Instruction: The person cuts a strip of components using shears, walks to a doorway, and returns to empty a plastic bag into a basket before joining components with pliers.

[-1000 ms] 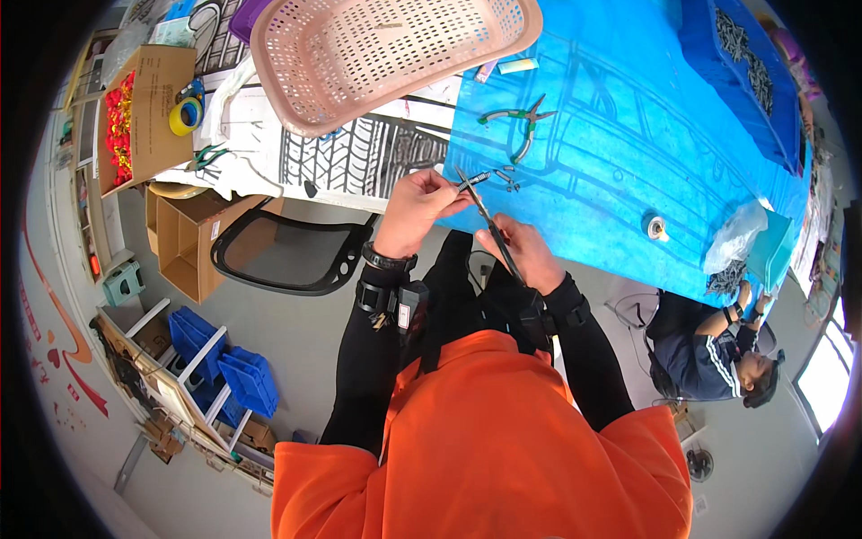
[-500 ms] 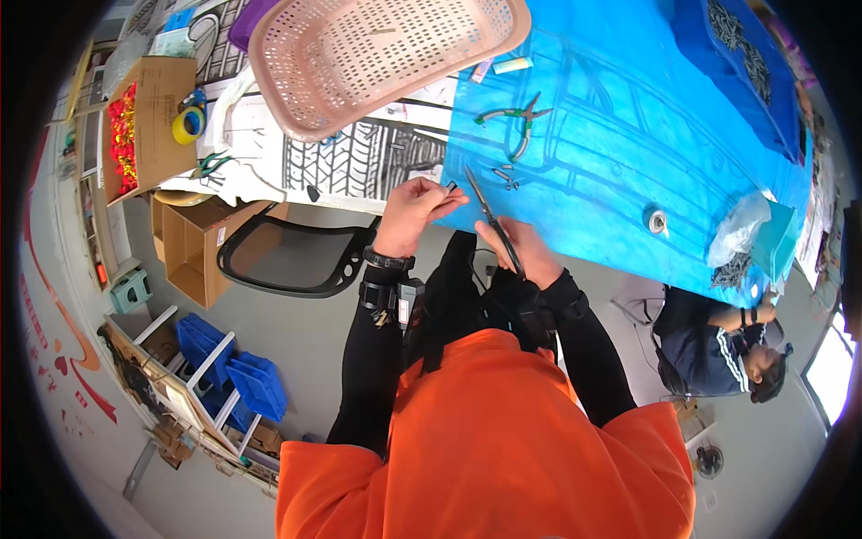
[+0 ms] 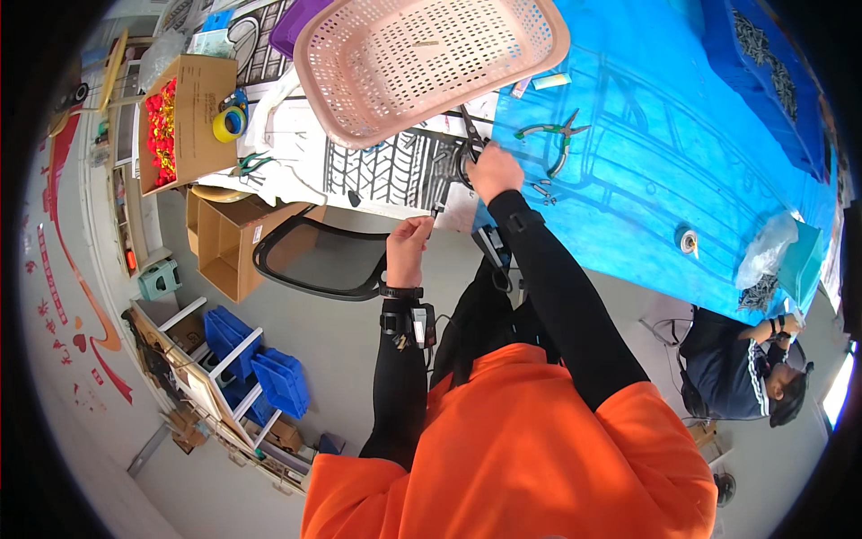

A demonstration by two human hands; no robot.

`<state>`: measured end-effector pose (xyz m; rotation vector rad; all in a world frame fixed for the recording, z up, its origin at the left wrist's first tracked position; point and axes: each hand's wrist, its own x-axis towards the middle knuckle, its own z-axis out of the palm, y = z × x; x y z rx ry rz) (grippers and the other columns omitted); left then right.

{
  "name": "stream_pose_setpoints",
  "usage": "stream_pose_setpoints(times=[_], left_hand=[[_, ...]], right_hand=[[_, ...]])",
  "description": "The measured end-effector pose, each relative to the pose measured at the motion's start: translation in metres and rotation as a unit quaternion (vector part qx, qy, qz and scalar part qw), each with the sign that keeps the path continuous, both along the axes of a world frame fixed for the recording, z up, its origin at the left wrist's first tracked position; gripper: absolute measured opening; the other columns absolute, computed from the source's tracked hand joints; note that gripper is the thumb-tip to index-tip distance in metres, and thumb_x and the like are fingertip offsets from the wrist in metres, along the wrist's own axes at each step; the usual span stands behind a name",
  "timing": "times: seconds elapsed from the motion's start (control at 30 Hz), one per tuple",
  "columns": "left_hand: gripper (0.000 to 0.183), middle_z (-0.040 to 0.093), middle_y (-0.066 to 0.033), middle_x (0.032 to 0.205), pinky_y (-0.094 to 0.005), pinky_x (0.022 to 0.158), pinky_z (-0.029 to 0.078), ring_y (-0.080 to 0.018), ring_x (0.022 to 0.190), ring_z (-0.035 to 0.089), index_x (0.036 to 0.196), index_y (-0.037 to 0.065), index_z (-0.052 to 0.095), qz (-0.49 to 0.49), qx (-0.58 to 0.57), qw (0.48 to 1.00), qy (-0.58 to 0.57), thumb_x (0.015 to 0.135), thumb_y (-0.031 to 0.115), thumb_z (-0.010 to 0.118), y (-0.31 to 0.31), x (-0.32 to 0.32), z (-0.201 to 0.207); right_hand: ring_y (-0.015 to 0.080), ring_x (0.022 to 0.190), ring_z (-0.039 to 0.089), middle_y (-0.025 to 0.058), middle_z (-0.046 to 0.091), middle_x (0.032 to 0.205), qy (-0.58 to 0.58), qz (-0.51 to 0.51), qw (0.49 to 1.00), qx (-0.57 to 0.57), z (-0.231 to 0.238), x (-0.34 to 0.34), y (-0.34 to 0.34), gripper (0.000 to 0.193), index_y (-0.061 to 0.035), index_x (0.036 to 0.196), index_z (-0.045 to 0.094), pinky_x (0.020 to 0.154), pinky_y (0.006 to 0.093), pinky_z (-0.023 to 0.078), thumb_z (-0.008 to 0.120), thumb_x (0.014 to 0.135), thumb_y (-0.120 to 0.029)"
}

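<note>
Gripping black scissors (image 3: pixel 469 144) in my right hand (image 3: pixel 493 171), fingers closed on the handles, I work at the table edge (image 3: pixel 395 208) in the upper middle of the frame. My left hand (image 3: pixel 409 250) is curled below that edge over open floor; whether it holds anything I cannot tell. Just above the scissors tilts a pink basket (image 3: pixel 422 63); green pliers (image 3: pixel 552 135) lie right on the blue cloth (image 3: pixel 646 171).

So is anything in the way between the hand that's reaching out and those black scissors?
No. The right hand is already on the black scissors at the pink basket's edge; nothing visible lies between them.
</note>
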<state>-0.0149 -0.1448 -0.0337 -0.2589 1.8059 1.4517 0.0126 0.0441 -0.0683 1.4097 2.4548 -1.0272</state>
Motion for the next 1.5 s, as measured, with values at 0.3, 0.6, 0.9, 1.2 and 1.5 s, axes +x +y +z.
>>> stream_pose_setpoints(times=[0.3,0.6,0.9,1.2,1.5], left_hand=[[0.006,0.054,0.0069,0.068,-0.0175,0.053,0.031,-0.0015,0.059,0.042,0.083,0.006,0.062,0.071,0.081,0.994,-0.022,0.082,0.013,0.062,0.007,0.010,-0.007],[0.008,0.062,-0.0036,0.078,-0.0202,0.064,0.042,-0.0077,0.072,0.055,0.085,-0.002,0.061,-0.022,0.134,0.991,-0.018,0.080,0.005,0.062,0.068,0.052,-0.014],[0.021,0.059,-0.0008,0.089,-0.0213,0.063,0.040,-0.0074,0.074,0.053,0.099,0.003,0.058,-0.322,0.082,0.942,-0.055,0.082,0.015,0.061,0.088,0.070,-0.003],[0.019,0.061,-0.0025,0.086,-0.0211,0.058,0.039,-0.0091,0.069,0.054,0.098,0.006,0.057,-0.415,-0.012,0.906,-0.085,0.082,0.016,0.059,0.080,0.072,-0.018],[0.022,0.060,-0.0050,0.087,-0.0204,0.050,0.037,-0.0109,0.063,0.054,0.103,0.005,0.053,-0.315,-0.114,0.939,-0.076,0.084,0.015,0.057,0.057,0.041,-0.028]], right_hand=[[0.0208,0.092,0.057,0.0100,0.059,0.099,0.231,-0.021,0.918,-0.321,0.021,0.032,-0.017,0.033,-0.0004,0.100,0.056,0.076,0.0303,0.046,0.064,0.078,-0.025],[0.0123,0.092,0.055,0.0057,0.060,0.096,0.350,-0.283,0.710,-0.541,0.019,0.099,-0.039,0.031,0.0014,0.104,0.059,0.082,0.0272,0.044,0.054,0.088,-0.025],[0.0106,0.086,0.056,0.0034,0.061,0.088,0.386,-0.370,0.705,-0.466,0.014,0.167,-0.026,0.025,-0.0020,0.093,0.060,0.079,0.0288,0.046,0.054,0.088,-0.026],[0.0107,0.052,0.049,0.0030,0.053,0.065,0.291,-0.627,0.688,-0.223,-0.045,0.463,0.005,0.017,-0.0015,0.090,0.060,0.047,0.0249,0.042,0.051,0.086,-0.015],[0.0075,0.052,0.051,0.0011,0.057,0.068,0.383,-0.687,0.617,-0.003,-0.031,0.608,0.171,0.017,-0.0049,0.091,0.060,0.044,0.0203,0.041,0.050,0.089,-0.018]])
